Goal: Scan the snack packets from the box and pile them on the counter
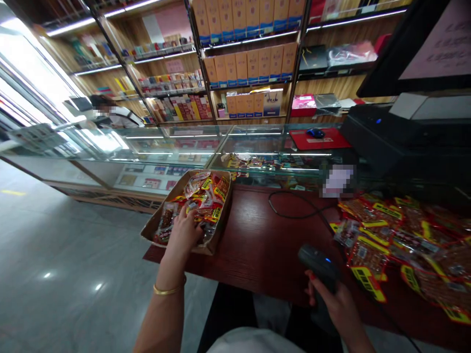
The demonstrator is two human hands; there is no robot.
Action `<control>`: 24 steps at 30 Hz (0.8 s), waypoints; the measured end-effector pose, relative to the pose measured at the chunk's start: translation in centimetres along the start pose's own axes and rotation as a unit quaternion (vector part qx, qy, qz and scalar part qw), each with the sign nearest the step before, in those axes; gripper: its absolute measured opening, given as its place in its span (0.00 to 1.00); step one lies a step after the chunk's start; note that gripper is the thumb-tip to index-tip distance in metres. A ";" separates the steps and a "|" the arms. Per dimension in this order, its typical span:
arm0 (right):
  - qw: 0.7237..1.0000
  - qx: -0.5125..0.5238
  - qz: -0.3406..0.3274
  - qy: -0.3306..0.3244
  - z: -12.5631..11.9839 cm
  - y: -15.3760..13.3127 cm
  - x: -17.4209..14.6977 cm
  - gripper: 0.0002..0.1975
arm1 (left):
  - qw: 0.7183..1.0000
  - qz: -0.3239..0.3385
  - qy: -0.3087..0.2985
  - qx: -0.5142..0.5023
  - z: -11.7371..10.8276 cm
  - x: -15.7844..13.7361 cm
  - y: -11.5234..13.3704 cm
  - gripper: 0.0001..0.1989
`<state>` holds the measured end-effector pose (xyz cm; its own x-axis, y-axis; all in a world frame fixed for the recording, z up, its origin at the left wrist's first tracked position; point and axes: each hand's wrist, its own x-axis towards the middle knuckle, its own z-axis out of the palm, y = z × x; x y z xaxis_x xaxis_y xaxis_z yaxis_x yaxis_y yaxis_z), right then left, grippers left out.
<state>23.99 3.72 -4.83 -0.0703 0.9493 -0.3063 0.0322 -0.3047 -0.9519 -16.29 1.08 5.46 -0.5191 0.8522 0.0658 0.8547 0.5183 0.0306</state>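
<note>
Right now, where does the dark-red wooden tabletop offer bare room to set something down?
The tabletop is bare between the brown cardboard box and the held black scanner, nearer than the looped black cable. Right of the scanner, red-and-yellow plastic packets crowd it.

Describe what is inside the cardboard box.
The box holds a heap of shiny packets, many red and yellow. The left hand reaches in, covering some; the heap hides the lower layers and the bottom.

packets (368, 257): glossy plastic | box (222, 215): matt cardboard | scanner (318, 262): smooth plastic | tabletop (250, 235): glossy wood-grain | bracelet (167, 292): shiny metal
</note>
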 end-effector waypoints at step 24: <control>0.998 -0.055 -0.022 -0.026 -0.5 0.1 -0.9 0.31 | 0.671 -0.067 -0.222 -0.704 4.4 -3.8 13.1 0.18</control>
<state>24.58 2.86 -4.69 -0.1254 0.9553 -0.2677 0.1376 -0.2505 -0.9583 -3.18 4.96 1.26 -0.2761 0.9042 -0.3259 -0.2025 0.2768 0.9394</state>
